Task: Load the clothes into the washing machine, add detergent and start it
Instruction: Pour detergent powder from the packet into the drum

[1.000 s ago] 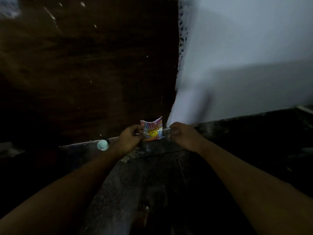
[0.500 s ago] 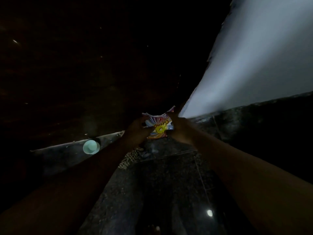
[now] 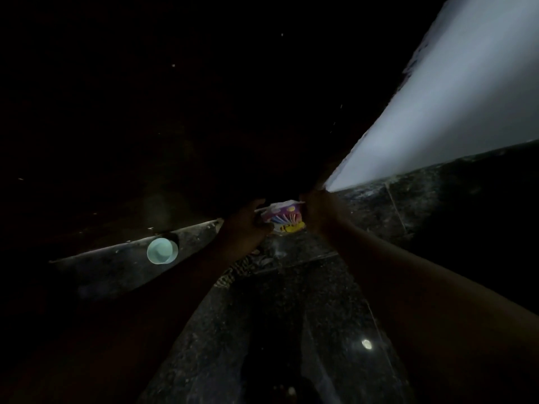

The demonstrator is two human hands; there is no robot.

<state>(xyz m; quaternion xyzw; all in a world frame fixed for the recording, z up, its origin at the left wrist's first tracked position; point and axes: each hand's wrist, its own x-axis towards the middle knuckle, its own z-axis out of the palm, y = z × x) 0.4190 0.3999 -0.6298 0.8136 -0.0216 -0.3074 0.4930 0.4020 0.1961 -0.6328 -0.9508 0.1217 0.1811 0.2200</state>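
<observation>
L hand [image 3: 245, 225] & R hand [image 3: 319, 212] pinch detergent sachet [image 3: 283, 218]; mint cup [image 3: 162, 251] on ledge [image 3: 116, 266].

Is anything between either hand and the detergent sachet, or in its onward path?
Nothing blocks the hands: left hand and right hand both pinch the detergent sachet at its sides. No washing machine shows, so the onward path cannot be judged.
</observation>
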